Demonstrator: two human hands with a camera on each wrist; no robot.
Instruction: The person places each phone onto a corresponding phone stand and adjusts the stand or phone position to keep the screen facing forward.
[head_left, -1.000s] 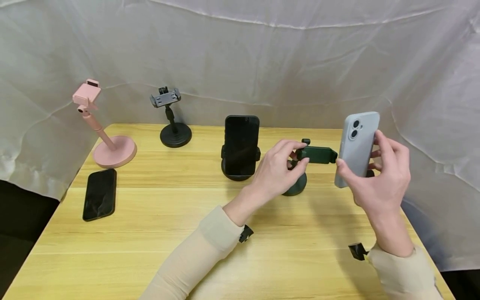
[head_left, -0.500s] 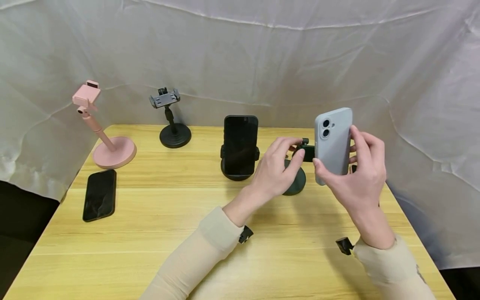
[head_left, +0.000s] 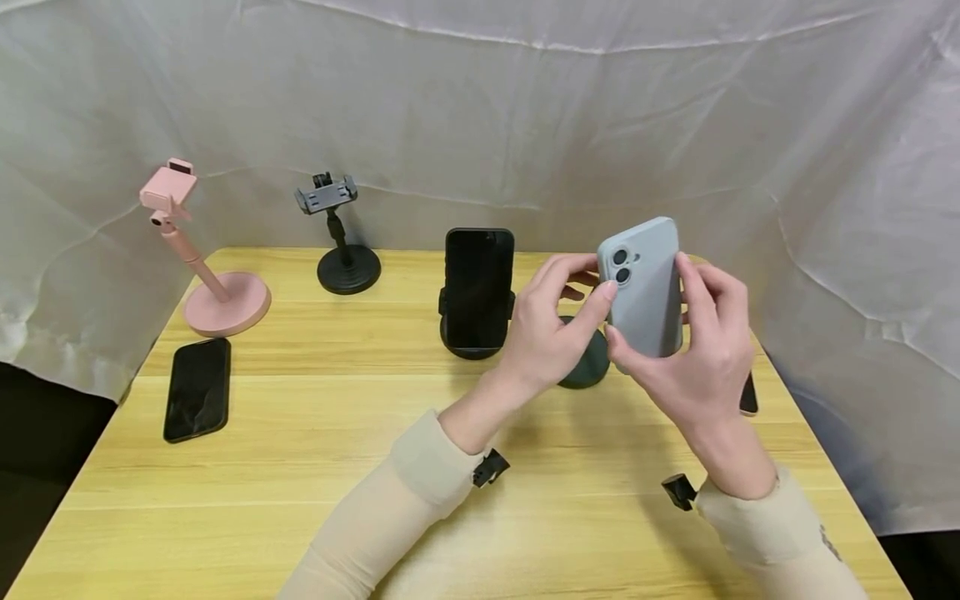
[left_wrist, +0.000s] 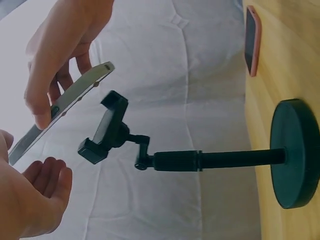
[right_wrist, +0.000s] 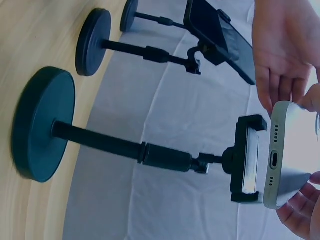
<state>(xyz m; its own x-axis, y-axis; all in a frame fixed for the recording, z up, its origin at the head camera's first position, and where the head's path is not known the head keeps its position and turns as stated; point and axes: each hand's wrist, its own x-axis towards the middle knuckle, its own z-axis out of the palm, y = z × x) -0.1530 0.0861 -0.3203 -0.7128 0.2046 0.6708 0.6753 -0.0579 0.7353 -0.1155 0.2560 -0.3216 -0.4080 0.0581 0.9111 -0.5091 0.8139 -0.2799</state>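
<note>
My right hand (head_left: pixel 701 354) holds a smartphone in a pale blue case (head_left: pixel 648 296) by its right edge, thumb low on the back and fingers along the far side. At the phone's camera end, my left hand (head_left: pixel 543 329) has its thumb on the left edge, with fingers bent around behind. A dark green phone stand (left_wrist: pixel 175 161) stands upright on the table, mostly hidden behind the phone and hands in the head view. Its clamp (right_wrist: pixel 245 160) faces the phone's screen side, close by with a narrow gap in the right wrist view. Nothing sits in that clamp.
Left of the hands, a black stand (head_left: pixel 455 346) bears a black phone (head_left: pixel 478 287). Further left stand a black stand with grey clamp (head_left: pixel 348 268) and a pink stand (head_left: pixel 228 304). One phone (head_left: pixel 197 390) lies at left; another (head_left: pixel 748 396) lies by the right wrist.
The right hand has carried the pale blue phone leftward, in front of the green stand's clamp. My left hand has let go of the clamp and come onto the phone's left edge.
</note>
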